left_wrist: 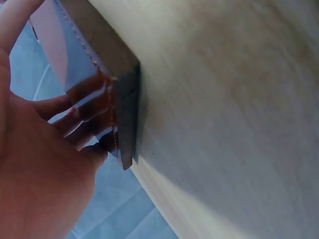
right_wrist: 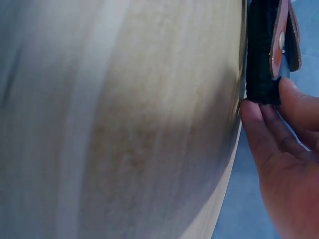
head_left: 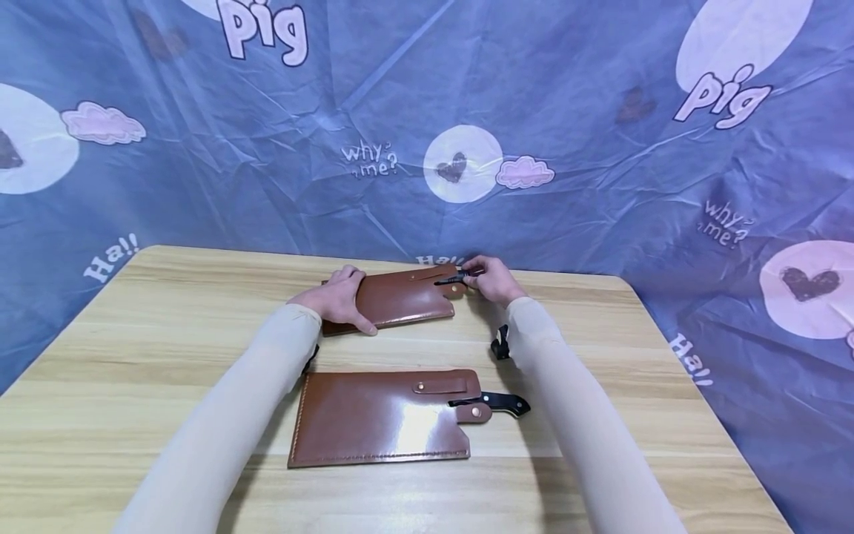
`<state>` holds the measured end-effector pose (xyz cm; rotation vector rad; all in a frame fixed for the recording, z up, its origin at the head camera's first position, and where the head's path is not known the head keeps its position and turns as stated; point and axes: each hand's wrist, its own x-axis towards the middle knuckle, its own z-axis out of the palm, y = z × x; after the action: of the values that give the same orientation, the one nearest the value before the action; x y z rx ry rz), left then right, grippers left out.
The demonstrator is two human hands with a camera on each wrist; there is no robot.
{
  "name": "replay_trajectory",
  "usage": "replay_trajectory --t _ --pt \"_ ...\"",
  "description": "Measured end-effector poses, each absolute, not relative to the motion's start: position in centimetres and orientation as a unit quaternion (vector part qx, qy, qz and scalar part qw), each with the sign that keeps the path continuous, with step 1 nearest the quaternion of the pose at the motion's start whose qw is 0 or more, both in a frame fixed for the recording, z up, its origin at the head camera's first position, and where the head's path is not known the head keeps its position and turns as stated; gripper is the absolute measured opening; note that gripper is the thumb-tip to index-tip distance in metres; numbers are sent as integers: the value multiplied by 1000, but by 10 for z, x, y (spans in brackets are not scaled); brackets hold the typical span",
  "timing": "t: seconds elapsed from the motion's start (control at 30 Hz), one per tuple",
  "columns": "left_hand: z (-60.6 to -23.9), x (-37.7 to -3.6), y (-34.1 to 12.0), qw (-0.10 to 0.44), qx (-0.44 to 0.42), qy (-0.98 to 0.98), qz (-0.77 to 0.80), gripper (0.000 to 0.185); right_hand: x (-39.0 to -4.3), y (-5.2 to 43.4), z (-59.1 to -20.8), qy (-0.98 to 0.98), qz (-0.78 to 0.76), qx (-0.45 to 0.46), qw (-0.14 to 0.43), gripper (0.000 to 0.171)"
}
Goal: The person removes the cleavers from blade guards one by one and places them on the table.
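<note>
A flat brown case (head_left: 400, 297) lies on the far part of the wooden bench (head_left: 167, 334), close to the back edge. A black handle (right_wrist: 261, 50) pokes out at its right end, next to a small tab (head_left: 458, 291) with a round stud (right_wrist: 281, 41). The left grip (head_left: 336, 298) rests across the case's left end with its fingers spread out, the thumb down by the near edge. The right grip (head_left: 494, 280) pinches the end of the black handle between thumb and fingers.

The case looks like leather — shiny, smooth and stitched along its side. I think it is quite stiff, and it may slide on the bench if nobody presses on it. The handle looks like a knife's, so it should be hard and maybe a bit heavy. The best place to hold it is around the black part — not up by the slot — with the case pressed flat at its left end. Nothing here seems easy to break, but the leather could get scratched.

Nearer the person lies a second brown case (head_left: 360, 415), apart from the first, with another black handle (head_left: 510, 403) sticking out to the right
</note>
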<state>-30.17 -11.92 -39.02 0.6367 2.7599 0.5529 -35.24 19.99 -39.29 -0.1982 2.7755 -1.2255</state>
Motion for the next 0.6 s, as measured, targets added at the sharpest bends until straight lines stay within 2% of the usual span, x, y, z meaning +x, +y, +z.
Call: replay_trajectory --t 0.6 --pt "-386 -298 -117 108 227 947 198 120 -341 205 -392 870 -484 -76 53 30"
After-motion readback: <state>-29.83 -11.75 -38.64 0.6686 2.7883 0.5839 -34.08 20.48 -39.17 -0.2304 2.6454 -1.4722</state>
